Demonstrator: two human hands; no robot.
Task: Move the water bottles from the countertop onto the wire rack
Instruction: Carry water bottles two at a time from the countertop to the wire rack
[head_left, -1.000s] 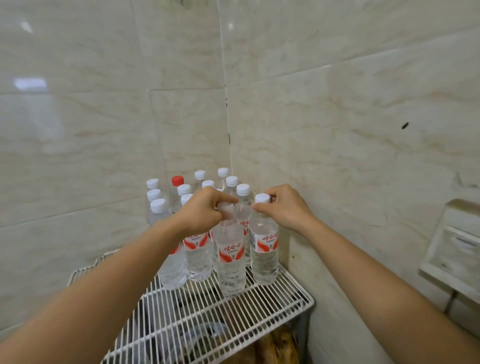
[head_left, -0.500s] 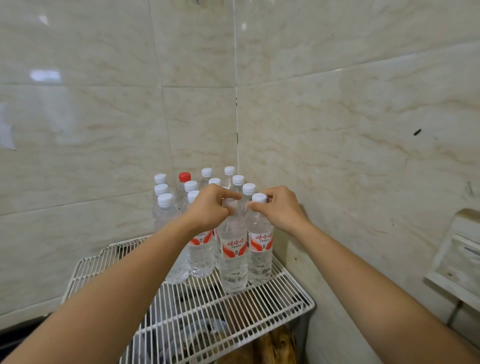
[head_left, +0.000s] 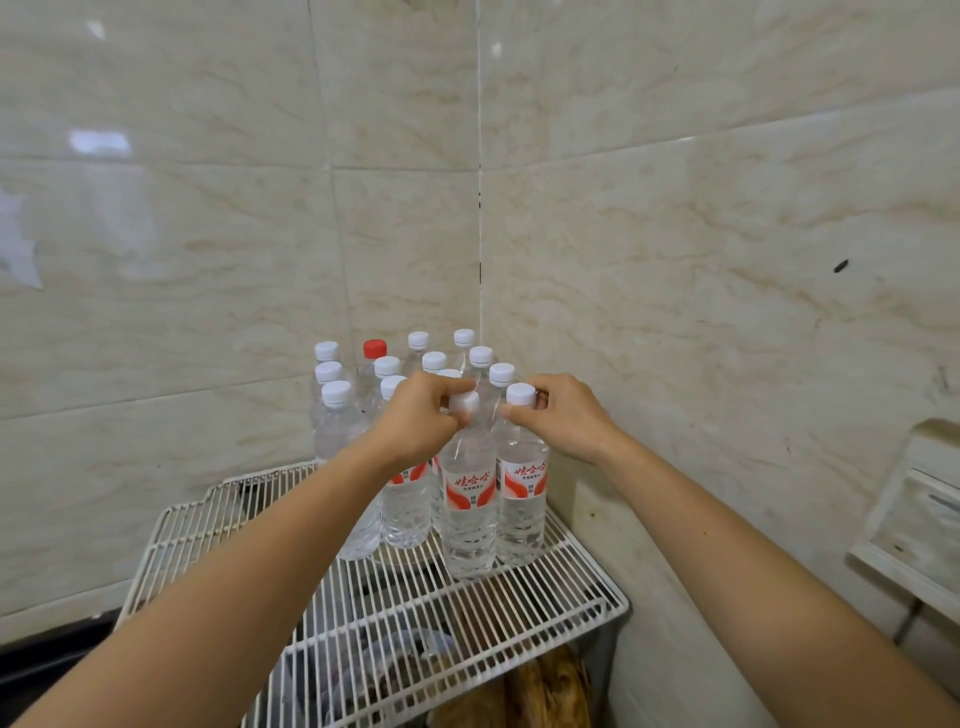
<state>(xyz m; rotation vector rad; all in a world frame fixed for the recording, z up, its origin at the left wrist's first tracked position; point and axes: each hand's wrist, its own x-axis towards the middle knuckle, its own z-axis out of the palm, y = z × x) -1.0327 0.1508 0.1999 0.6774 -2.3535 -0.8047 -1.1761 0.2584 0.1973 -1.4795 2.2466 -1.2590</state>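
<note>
Several clear water bottles with white caps stand packed in the back corner of a white wire rack (head_left: 524, 603); one bottle has a red cap (head_left: 375, 348). My left hand (head_left: 415, 421) grips the neck of a front bottle (head_left: 467, 509) that stands on the rack. My right hand (head_left: 563, 418) pinches the neck of the bottle (head_left: 521, 499) just right of it, under its white cap. Both bottles are upright with red and white labels. The countertop is not in view.
Beige tiled walls meet in a corner right behind the bottles. The rack's front and left parts carry no bottles. Bags and brown items lie on a level under the rack (head_left: 519, 691). A pale box-like fixture (head_left: 914, 525) hangs on the right wall.
Both hands stay on the necks of the same two front bottles. The view has shifted slightly, with the rack showing more of its left part.
</note>
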